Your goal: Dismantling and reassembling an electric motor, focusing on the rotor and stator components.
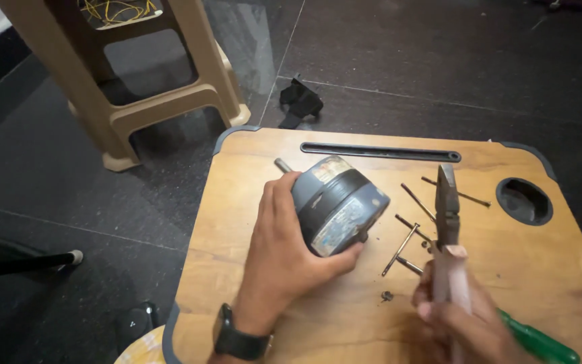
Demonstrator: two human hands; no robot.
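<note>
on the small wooden table (250, 283), at its middle, my left hand (284, 253) is clamped round the grey motor (337, 202), fingers on the 9 o'clock side and thumb under its 6 o'clock edge, the shaft (282, 165) poking out toward 10 o'clock. my right hand (459, 317), at 4 o'clock from the motor, is closed on the pliers (447, 222), nose aimed at 12 o'clock, jaws shut as far as i can tell. loose long bolts (412, 232) lie between the motor and the pliers, with a small nut (387, 295) at 6 o'clock of them. i reckon the round casing could roll out of my grip if i pry hard, and a sweep of the pliers could knock bolts off the table edge. a green screwdriver handle (540, 342) sits at 5 o'clock.
</note>
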